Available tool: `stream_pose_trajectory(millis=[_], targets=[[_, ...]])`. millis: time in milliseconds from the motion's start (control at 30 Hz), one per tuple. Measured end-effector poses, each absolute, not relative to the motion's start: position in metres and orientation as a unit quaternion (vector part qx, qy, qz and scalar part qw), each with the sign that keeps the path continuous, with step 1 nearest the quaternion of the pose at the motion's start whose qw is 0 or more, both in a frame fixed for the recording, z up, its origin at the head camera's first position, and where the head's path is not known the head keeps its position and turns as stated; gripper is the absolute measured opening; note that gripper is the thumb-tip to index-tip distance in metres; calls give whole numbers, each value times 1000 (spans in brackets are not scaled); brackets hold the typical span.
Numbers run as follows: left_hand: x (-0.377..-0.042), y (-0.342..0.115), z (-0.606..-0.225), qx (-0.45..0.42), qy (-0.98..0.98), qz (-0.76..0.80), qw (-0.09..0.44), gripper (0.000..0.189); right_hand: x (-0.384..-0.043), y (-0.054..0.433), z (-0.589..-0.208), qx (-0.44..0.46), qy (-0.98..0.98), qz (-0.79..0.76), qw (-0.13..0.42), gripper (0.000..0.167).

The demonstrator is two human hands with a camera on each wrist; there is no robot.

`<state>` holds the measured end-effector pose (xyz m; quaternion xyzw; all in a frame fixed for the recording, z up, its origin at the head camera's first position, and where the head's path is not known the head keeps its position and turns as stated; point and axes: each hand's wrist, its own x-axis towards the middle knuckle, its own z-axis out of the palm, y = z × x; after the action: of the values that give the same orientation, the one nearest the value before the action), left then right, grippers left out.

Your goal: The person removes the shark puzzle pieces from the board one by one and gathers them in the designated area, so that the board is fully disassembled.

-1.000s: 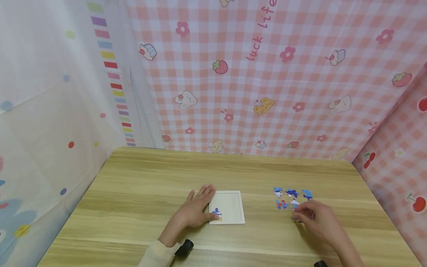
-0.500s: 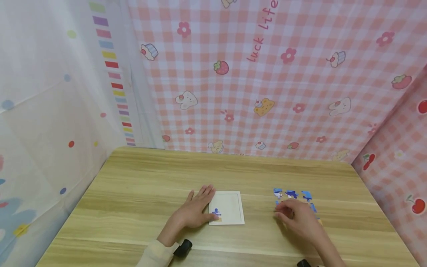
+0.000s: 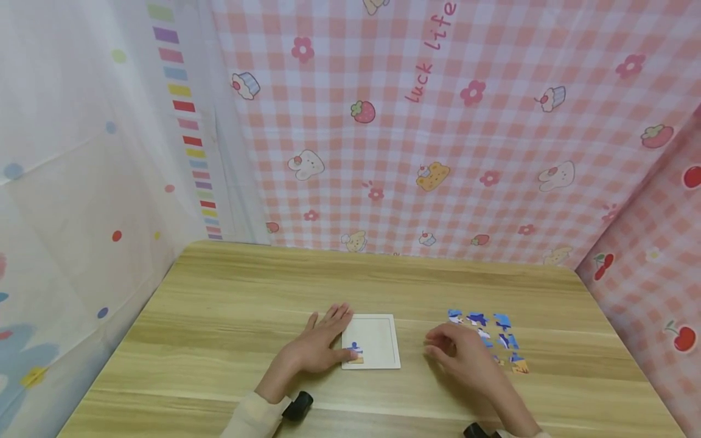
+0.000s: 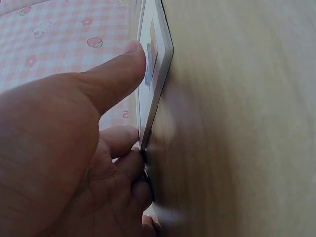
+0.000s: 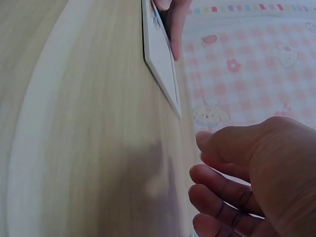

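My left hand [image 3: 317, 348] lies along the left side of a white puzzle frame [image 3: 381, 342], its fingers at the frame's edge. Its thumb [image 4: 121, 74] presses on a blue, white and tan puzzle piece [image 3: 355, 351] in the near left corner, partly covering it. My right hand [image 3: 460, 356] is between the frame and a group of loose puzzle pieces [image 3: 502, 321]. Its fingers [image 5: 217, 185] are bent, thumb near the index finger. No piece shows at the fingertips; I cannot tell whether one is hidden there. The hand covers part of the group.
Other loose pieces, such as a dark blue one [image 3: 476, 319] and a yellow and blue one [image 3: 519, 363], lie flat on the wooden table [image 3: 263, 280]. A pink checked cloth [image 3: 394, 140] hangs behind the table.
My right hand has moved left, away from the loose pieces and toward the frame, uncovering pieces on the right. My left hand stays on the frame.
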<state>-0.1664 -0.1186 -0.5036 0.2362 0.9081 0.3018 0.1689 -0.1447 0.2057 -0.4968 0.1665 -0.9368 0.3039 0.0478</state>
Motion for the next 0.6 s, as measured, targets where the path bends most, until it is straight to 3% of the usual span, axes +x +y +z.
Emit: stream_pose_trajectory(millis=[600], targets=[[-173,-128,-503,244,903,297,193,110,-151,152,-504,193,-913,359,-3,19]])
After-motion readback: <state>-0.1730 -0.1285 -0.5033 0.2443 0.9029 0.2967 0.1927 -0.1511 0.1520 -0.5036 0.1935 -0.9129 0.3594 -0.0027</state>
